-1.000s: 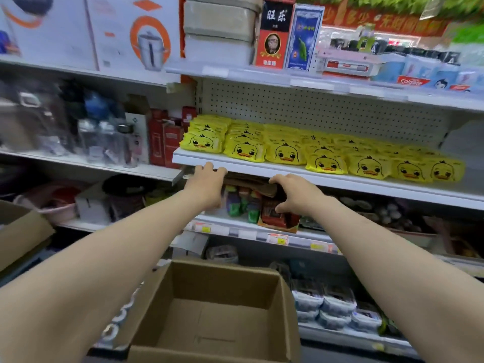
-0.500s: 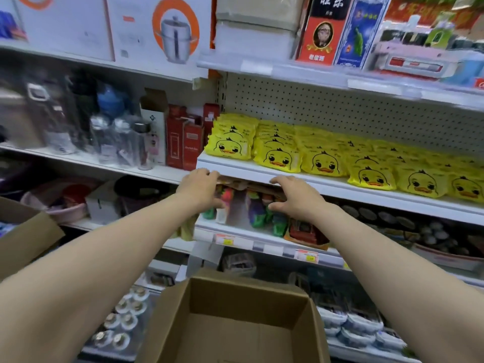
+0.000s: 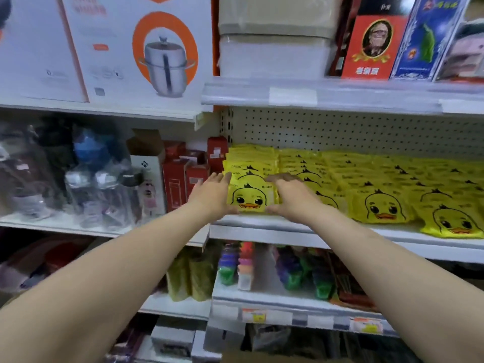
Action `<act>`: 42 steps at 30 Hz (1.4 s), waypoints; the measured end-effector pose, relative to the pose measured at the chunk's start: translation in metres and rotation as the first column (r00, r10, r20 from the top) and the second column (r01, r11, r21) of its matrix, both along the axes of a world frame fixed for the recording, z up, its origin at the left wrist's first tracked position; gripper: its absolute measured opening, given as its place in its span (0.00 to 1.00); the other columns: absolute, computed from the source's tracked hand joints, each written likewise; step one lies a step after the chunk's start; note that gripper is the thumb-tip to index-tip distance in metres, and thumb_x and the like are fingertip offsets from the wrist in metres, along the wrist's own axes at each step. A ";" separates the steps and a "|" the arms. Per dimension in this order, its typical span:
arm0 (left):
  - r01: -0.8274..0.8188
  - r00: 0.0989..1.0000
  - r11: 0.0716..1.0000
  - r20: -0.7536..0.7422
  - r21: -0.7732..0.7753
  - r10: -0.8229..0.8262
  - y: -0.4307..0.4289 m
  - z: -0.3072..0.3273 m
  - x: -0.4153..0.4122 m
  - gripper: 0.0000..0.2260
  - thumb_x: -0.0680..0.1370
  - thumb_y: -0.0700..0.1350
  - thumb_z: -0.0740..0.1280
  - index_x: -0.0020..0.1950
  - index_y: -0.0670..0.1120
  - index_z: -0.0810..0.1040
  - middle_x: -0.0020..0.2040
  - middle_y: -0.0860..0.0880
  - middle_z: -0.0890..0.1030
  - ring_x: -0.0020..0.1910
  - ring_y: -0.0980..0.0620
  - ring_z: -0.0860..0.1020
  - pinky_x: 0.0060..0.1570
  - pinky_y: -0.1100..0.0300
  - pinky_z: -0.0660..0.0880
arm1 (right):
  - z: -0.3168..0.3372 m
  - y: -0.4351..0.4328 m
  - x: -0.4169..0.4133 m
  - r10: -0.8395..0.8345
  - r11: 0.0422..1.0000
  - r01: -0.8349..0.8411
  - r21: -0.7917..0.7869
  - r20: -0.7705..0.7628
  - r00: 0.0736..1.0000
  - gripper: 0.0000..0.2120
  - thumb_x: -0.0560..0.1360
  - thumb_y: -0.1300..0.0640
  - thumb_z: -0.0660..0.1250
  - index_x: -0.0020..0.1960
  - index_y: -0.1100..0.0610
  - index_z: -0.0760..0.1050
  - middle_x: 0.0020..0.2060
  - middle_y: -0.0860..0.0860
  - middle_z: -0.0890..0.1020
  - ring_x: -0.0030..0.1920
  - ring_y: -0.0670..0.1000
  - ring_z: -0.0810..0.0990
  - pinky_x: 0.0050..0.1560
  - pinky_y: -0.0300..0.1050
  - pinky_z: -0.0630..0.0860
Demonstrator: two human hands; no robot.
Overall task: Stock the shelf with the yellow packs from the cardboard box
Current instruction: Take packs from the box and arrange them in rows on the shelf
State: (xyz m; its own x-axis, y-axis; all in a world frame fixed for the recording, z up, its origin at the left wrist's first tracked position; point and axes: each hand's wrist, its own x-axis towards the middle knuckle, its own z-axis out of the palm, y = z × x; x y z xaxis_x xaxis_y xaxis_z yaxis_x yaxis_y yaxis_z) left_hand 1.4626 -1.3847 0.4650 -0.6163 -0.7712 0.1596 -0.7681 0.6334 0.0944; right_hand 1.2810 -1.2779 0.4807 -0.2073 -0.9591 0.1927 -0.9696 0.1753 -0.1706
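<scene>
While both bare forearms reach in from the lower corners, one white shelf (image 3: 275, 231) spans the middle of the view, backed by a pegboard panel (image 3: 340, 129). On a higher board to the left stands one large white box printed with a steel pot (image 3: 157, 53). Below it sit several clear bottles (image 3: 86, 189), too blurred to count, and at least three red cartons (image 3: 183, 179).

The yellow packs (image 3: 382, 208) lie on the shelf, flat and overlapping like tiles, each printed with a duck face. Four rows can be counted side by side, running from the shelf's front lip back toward the panel. The packs within each row overlap too closely for an exact tally, and the rightmost row is cut by the frame edge.

Two hands frame the leftmost row. The left hand (image 3: 209, 192) lies against the left edge of the front pack (image 3: 248, 197), fingers straight and pointing away along the stack, thumb at the pack's lower left corner. The right hand (image 3: 290, 197) mirrors it on the right edge, fingers laid over the border with the second row, thumb at the lower right corner. Each grip is released, neither curled round anything; the front pack sits squarely between the two palms, touched on both sides, its lower edge at the shelf's lip
</scene>
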 end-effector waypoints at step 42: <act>0.124 0.976 0.991 0.189 -0.058 -0.111 -0.136 -0.001 -0.105 0.70 0.54 0.65 0.80 0.79 0.47 0.36 0.80 0.45 0.45 0.79 0.45 0.47 0.74 0.44 0.57 | -0.022 -0.159 -0.063 -0.058 0.991 0.078 0.107 -0.178 0.982 0.67 0.60 0.39 0.80 0.80 0.52 0.36 0.80 0.52 0.40 0.80 0.53 0.41 0.78 0.53 0.50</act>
State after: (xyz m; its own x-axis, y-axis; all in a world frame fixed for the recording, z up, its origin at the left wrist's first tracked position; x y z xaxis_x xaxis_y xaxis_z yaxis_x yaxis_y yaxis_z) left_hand 1.3580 -1.5205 0.4642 -0.7261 -0.6823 0.0849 -0.6876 0.7205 -0.0897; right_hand 1.2183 -1.4366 0.4587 -0.2462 -0.9615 0.1224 -0.9677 0.2508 0.0241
